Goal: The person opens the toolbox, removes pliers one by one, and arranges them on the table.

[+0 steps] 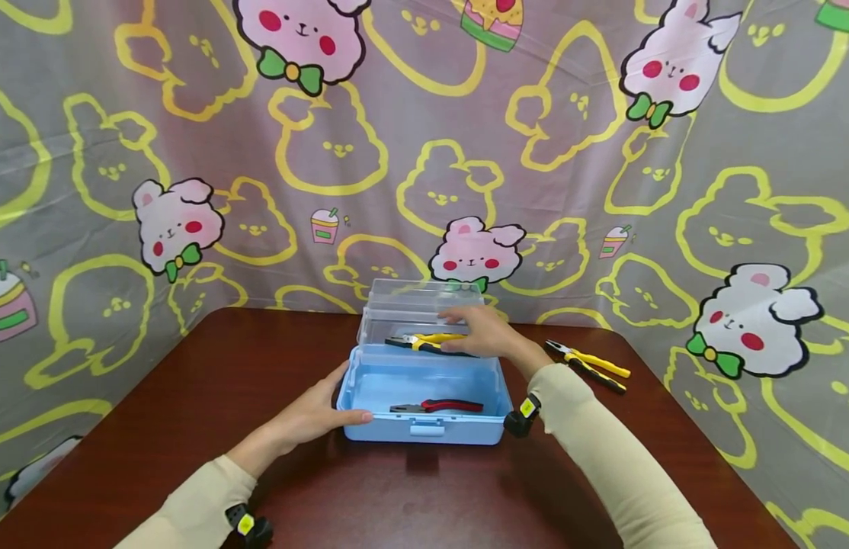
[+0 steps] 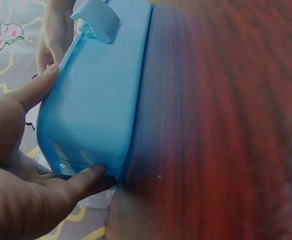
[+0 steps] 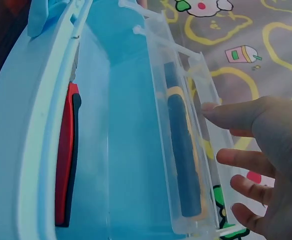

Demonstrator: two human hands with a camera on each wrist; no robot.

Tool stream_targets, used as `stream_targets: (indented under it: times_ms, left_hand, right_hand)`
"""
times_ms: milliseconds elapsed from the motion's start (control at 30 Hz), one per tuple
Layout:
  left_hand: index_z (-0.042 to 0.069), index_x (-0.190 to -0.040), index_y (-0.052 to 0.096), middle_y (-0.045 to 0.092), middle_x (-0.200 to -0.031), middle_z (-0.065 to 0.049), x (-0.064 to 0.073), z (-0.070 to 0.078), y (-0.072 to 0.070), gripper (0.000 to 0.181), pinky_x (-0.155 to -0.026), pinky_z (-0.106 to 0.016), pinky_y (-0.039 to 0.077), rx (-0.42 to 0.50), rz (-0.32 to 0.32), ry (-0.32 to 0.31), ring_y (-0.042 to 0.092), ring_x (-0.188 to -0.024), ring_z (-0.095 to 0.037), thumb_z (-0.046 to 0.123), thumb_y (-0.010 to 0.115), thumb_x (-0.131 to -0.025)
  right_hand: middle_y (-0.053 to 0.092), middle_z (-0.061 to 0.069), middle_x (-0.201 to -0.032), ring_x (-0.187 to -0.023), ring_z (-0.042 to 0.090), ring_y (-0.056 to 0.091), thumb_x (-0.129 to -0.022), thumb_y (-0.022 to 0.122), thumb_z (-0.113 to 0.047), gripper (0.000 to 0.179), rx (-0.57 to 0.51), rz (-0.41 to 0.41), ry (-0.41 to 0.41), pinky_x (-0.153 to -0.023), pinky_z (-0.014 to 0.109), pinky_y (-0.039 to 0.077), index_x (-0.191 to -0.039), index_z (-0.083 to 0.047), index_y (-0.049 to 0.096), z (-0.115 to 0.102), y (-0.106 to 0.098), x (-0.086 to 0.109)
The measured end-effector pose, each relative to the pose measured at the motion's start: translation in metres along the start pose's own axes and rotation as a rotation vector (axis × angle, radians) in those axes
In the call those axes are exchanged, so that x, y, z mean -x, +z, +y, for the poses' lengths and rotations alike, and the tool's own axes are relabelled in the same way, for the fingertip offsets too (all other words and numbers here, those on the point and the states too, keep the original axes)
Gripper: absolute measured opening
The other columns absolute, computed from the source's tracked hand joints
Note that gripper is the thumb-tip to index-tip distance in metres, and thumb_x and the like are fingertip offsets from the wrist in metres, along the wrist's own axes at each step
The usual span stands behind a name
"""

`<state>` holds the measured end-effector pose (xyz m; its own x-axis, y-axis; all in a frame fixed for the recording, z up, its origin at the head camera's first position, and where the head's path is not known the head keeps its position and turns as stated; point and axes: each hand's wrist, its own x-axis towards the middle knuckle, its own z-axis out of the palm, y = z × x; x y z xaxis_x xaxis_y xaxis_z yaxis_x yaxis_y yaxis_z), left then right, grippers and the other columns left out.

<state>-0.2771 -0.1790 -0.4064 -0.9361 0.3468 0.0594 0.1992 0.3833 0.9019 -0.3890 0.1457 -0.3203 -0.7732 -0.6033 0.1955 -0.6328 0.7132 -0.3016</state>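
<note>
Right hand (image 3: 278,160): fingers loose and spread, holding nothing, just beside the clear tray (image 3: 158,70); can't tell if the thumb touches it. Left hand (image 1: 318,409): thumb at the front rim, fingers on the side wall, gripping the blue toolbox (image 1: 376,432) at its left front corner. Yellow-black pliers (image 1: 424,343) lie in the tray. Red-black pliers (image 1: 441,406) inside the box, by the front wall. Box sits open on the table (image 1: 273,343); another yellow-black pair (image 1: 589,366) lies to its right.

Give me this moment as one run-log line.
left hand: grips blue toolbox; right hand: empty, at clear tray; tray: yellow-black pliers; toolbox: red-black pliers; table: second yellow-black pliers
</note>
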Motion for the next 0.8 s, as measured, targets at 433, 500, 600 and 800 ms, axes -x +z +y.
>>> stream_targets:
  times_ms: [433, 500, 600, 800]
  left_hand:
    - [0.011, -0.167, 0.009, 0.028, -0.165, -0.019, 0.001, 0.001, 0.001, 0.114, -0.113, -0.063, 0.028, 0.012, 0.004, 0.002, 0.038, -0.142, -0.038, 0.039, 0.086, -0.087]
    - [0.010, -0.167, 0.009, 0.028, -0.165, -0.019, 0.001, 0.001, 0.001, 0.114, -0.113, -0.063, 0.028, 0.010, 0.006, 0.004, 0.038, -0.142, -0.038, 0.039, 0.085, -0.087]
    - [0.009, -0.167, 0.009, 0.028, -0.165, -0.019, 0.001, 0.001, 0.001, 0.114, -0.113, -0.063, 0.028, 0.005, 0.008, 0.006, 0.038, -0.142, -0.037, 0.039, 0.085, -0.087]
    - [0.010, -0.167, 0.010, 0.033, -0.163, -0.019, 0.002, -0.001, 0.001, 0.112, -0.112, -0.062, 0.031, 0.010, 0.002, 0.015, 0.043, -0.139, -0.038, 0.037, 0.085, -0.088]
  right_hand:
    - [0.065, 0.013, -0.137, -0.124, 0.032, 0.059, -0.094, 0.080, -0.026, 0.055, 0.039, -0.103, 0.049, -0.102, 0.052, 0.048, -0.144, -0.010, 0.063, -0.009, 0.007, -0.005]
    - [0.065, 0.013, -0.136, -0.124, 0.032, 0.059, -0.094, 0.080, -0.027, 0.055, 0.061, -0.126, 0.056, -0.102, 0.052, 0.047, -0.143, -0.009, 0.063, -0.010, 0.007, -0.007]
    - [0.065, 0.012, -0.137, -0.125, 0.033, 0.057, -0.094, 0.081, -0.026, 0.054, 0.085, -0.169, 0.073, -0.106, 0.053, 0.043, -0.142, -0.008, 0.064, -0.012, 0.005, -0.010]
    - [0.063, 0.011, -0.140, -0.131, 0.033, 0.053, -0.096, 0.077, -0.023, 0.050, 0.134, -0.253, 0.083, -0.111, 0.051, 0.039, -0.142, -0.005, 0.064, -0.015, 0.005, -0.017]
